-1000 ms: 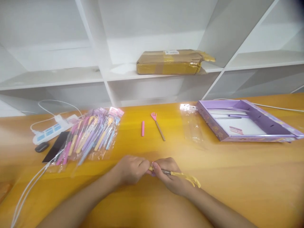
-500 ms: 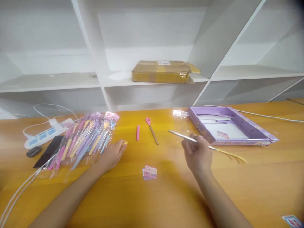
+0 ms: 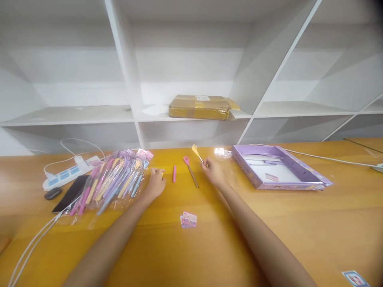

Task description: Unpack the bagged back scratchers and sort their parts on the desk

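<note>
My right hand (image 3: 213, 172) is closed on a yellow back scratcher (image 3: 196, 151), its claw-shaped head pointing up and left; most of its rod is hidden by the hand. To the left, my left hand (image 3: 156, 184) curls around a small yellow handle sleeve (image 3: 162, 172), of which only a bit shows. Between the hands a pink handle sleeve (image 3: 174, 174) lies on the table, beside a pink back scratcher (image 3: 191, 172) with a bare metal rod. Small printed cards (image 3: 189, 219) lie nearer to me.
Bagged back scratchers (image 3: 115, 179) are piled at left, by a power strip (image 3: 70, 172), a black flat object (image 3: 73, 193) and white cables. A purple box tray (image 3: 260, 185) stands at right, with a clear bag (image 3: 230, 171) beside it. A taped carton (image 3: 200, 108) rests on the shelf.
My hands have come apart, the yellow sleeve separating from its rod. The right hand has carried the yellow back scratcher forward beside the pink one. The printed cards now show on the table.
</note>
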{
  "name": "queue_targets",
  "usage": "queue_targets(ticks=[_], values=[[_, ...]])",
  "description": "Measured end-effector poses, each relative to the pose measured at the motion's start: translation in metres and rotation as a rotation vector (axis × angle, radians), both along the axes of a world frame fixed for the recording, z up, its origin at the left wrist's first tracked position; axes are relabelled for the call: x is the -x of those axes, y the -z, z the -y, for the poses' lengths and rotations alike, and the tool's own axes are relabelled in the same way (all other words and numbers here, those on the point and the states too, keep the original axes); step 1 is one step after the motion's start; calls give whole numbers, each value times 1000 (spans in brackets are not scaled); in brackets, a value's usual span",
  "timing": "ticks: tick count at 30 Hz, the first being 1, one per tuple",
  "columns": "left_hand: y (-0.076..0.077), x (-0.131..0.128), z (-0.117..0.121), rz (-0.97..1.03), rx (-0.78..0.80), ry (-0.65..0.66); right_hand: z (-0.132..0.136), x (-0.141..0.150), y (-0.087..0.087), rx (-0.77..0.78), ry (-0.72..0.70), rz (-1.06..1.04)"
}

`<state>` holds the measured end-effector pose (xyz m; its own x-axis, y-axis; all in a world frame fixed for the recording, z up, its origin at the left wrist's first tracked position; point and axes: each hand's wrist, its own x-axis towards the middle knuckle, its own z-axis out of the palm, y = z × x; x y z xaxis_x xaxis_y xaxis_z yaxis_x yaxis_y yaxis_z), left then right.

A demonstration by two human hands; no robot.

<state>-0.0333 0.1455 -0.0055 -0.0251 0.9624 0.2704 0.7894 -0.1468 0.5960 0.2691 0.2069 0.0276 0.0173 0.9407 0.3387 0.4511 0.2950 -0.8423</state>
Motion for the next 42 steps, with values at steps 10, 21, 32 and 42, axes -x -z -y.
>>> queue_targets(ticks=[10,21,32,42], values=[[18,-14,0,55,-90,113,-14,8,58,17,-59,319],[6,-18,6,-96,-81,255,-8,7,55,15,-101,397],[5,-18,9,-139,-84,294,-6,11,57,-84,-118,414],[3,-16,2,-82,-73,221,-10,7,58,-90,16,184]])
